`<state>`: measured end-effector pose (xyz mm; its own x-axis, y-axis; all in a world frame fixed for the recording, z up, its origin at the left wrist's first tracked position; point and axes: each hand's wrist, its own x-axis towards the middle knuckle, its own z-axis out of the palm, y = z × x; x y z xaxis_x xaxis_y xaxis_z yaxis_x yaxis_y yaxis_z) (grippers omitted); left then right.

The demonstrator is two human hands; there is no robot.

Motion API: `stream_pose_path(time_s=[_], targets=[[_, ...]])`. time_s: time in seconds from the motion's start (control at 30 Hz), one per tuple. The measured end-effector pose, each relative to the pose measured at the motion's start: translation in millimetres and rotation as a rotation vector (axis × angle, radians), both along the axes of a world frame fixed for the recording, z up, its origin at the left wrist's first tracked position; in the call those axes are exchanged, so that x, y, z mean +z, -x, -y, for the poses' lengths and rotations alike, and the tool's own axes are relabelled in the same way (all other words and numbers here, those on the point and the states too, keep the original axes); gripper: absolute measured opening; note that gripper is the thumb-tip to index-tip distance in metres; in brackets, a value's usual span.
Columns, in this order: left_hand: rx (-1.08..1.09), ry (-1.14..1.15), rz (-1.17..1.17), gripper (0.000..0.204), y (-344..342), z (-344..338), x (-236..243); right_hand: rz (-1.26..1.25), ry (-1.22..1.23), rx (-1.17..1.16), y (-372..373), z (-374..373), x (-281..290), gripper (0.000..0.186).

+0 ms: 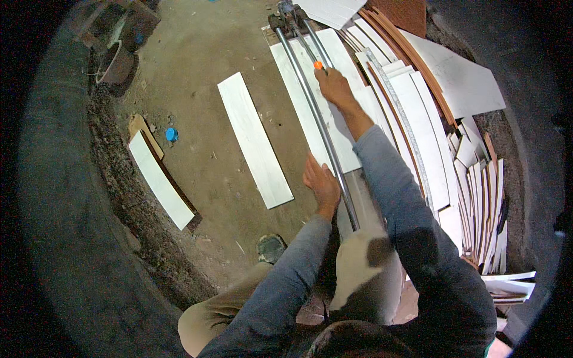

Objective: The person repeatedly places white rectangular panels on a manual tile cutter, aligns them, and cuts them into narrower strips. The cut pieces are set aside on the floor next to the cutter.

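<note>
Fingers of the right hand wrap around an orange-ended handle; the left hand, fingers loosely spread, is at the near corner of a white tile, which lies beneath two metal rails.

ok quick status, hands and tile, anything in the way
Right hand on orange handle of tile cutter. Left hand by near end of white tile, contact unclear. Tile lies under cutter. Loose white tile strip left, clear of cutter.
</note>
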<state>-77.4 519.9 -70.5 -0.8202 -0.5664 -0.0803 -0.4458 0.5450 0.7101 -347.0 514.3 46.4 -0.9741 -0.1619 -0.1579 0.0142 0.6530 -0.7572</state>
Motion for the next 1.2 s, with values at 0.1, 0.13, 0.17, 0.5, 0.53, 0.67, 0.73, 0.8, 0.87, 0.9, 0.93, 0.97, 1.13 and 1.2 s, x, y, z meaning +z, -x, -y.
stream_pose_path(time_s=[0.1, 0.13, 0.17, 0.5, 0.53, 0.67, 0.73, 0.8, 0.87, 0.9, 0.93, 0.97, 1.13, 1.2], targets=[[-0.007, 0.022, -0.083, 0.059, -3, -1, -3, 0.331, 0.351, -0.015, 17, -5, 20, 0.041], [-0.003, 0.042, -0.112, 0.059, -3, -1, -3, 0.383, 0.423, -0.022, 19, -4, 28, 0.039], [-0.012, 0.037, -0.117, 0.059, -4, 0, -2, 0.450, 0.486, -0.029, 18, -4, 35, 0.037], [0.005, -0.146, -0.034, 0.060, 1, 2, 7, 0.388, 0.495, -0.098, 9, -3, 92, 0.030], [0.004, -0.135, -0.033, 0.061, 2, 2, 5, 0.402, 0.497, -0.086, 11, -2, 94, 0.030], [0.000, -0.024, -0.114, 0.062, -3, 2, -3, 0.491, 0.672, -0.075, 21, -2, 101, 0.024], [-0.003, -0.052, -0.077, 0.062, -4, 1, -4, 0.614, 0.900, -0.056, 27, -4, 107, 0.021], [0.003, -0.031, -0.093, 0.061, -4, 0, -4, 0.654, 1.049, -0.008, 35, -7, 116, 0.019], [0.014, -0.055, -0.079, 0.061, -3, 0, -3, 0.753, 1.157, 0.003, 48, -3, 128, 0.019], [0.006, -0.063, -0.069, 0.061, -2, 0, -3, 0.758, 1.145, 0.026, 52, -1, 132, 0.019], [0.014, -0.092, -0.014, 0.061, -2, 0, -2, 0.746, 1.173, 0.067, 54, -1, 135, 0.018], [0.004, -0.053, -0.083, 0.061, -1, 0, -2, 0.731, 1.156, 0.010, 57, 1, 138, 0.018], [-0.001, -0.088, -0.082, 0.062, -2, 1, -2, 0.698, 1.070, 0.013, 44, -3, 134, 0.021], [0.002, -0.037, -0.131, 0.061, -3, 1, -3, 0.724, 1.088, -0.031, 47, -1, 136, 0.026]])
